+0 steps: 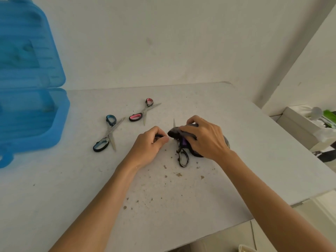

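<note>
A pair of purple-and-black scissors (183,157) lies at the middle of the white table (181,197), one blade tip pointing away from me. My right hand (203,137) presses a dark grey cloth (175,134) onto the scissors, fingers curled over the cloth. My left hand (151,144) is curled around a dark part of the scissors, apparently the other handle, just left of the cloth. Most of the scissors' blades are hidden under cloth and hand.
Blue-handled scissors (106,134) and pink-handled scissors (143,112) lie open farther back left. An open blue plastic case (31,110) stands at the table's left. Brown specks dot the table. A white box (298,124) with items sits beyond the right edge.
</note>
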`<move>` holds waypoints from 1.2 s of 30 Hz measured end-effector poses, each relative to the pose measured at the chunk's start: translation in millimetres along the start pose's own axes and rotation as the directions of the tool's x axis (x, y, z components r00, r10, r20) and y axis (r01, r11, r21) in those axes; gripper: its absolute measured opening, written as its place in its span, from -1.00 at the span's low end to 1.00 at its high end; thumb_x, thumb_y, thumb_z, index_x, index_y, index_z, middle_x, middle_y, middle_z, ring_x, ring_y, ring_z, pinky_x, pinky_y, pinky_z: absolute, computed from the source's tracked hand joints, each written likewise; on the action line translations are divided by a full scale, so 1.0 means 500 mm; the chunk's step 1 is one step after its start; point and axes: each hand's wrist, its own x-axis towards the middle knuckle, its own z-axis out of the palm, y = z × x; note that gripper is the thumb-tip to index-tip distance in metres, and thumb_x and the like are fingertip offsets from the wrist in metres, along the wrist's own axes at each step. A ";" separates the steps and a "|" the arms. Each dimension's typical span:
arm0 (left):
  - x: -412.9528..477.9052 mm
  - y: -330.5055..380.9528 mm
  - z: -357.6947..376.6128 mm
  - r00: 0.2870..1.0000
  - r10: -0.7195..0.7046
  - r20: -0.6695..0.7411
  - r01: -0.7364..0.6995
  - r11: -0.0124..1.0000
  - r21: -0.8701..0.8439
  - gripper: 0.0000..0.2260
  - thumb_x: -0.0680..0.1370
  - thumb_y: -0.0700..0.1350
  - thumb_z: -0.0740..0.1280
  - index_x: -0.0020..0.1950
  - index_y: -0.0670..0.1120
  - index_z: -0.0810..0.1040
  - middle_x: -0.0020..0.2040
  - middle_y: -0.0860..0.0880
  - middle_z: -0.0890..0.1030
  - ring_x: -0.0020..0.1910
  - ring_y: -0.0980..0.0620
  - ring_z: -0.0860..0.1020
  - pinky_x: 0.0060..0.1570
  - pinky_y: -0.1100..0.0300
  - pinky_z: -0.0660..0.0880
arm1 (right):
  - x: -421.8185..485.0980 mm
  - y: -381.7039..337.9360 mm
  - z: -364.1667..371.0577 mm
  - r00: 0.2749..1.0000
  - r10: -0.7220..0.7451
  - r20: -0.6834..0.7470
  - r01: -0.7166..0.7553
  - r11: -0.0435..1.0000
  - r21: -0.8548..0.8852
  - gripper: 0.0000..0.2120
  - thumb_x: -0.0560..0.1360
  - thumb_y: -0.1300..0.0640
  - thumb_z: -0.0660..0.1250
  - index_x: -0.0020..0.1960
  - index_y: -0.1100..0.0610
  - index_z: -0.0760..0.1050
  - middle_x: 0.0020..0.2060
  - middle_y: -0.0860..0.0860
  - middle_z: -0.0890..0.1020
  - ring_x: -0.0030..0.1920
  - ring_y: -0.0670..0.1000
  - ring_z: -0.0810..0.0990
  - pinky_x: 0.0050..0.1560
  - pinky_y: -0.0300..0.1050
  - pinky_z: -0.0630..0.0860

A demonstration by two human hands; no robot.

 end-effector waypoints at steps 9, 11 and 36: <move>-0.001 -0.004 0.004 1.000 0.012 -0.005 -0.012 1.000 0.016 -0.92 0.64 -0.03 0.35 0.03 -0.01 0.58 -0.22 0.07 0.61 -0.35 0.23 0.50 -0.31 0.39 0.39 | 0.027 0.018 0.016 0.998 0.053 0.044 -0.052 0.998 -0.028 -0.85 0.48 0.13 0.47 0.04 0.02 0.73 -0.05 0.00 0.64 -0.26 0.07 0.62 -0.40 -0.19 0.36; -0.001 -0.005 0.005 1.000 0.015 -0.009 -0.015 1.000 0.012 -0.92 0.64 -0.03 0.35 0.03 0.00 0.58 -0.18 0.05 0.63 -0.30 0.19 0.52 -0.25 0.35 0.43 | 0.015 0.014 0.013 0.998 0.059 0.023 -0.058 0.998 -0.019 -0.87 0.52 0.08 0.45 0.03 0.01 0.73 -0.06 -0.03 0.64 -0.27 0.02 0.62 -0.40 -0.21 0.35; 0.002 -0.013 0.000 0.998 0.035 0.047 -0.032 0.998 -0.060 -0.93 0.64 -0.01 0.35 0.03 0.01 0.57 -0.25 0.07 0.58 -0.32 0.15 0.48 -0.24 0.27 0.41 | 0.029 -0.002 -0.015 0.995 0.099 -0.007 -0.095 0.966 0.240 -0.83 0.50 -0.06 0.51 0.06 -0.07 0.76 -0.05 -0.12 0.63 -0.20 -0.09 0.62 -0.24 -0.15 0.57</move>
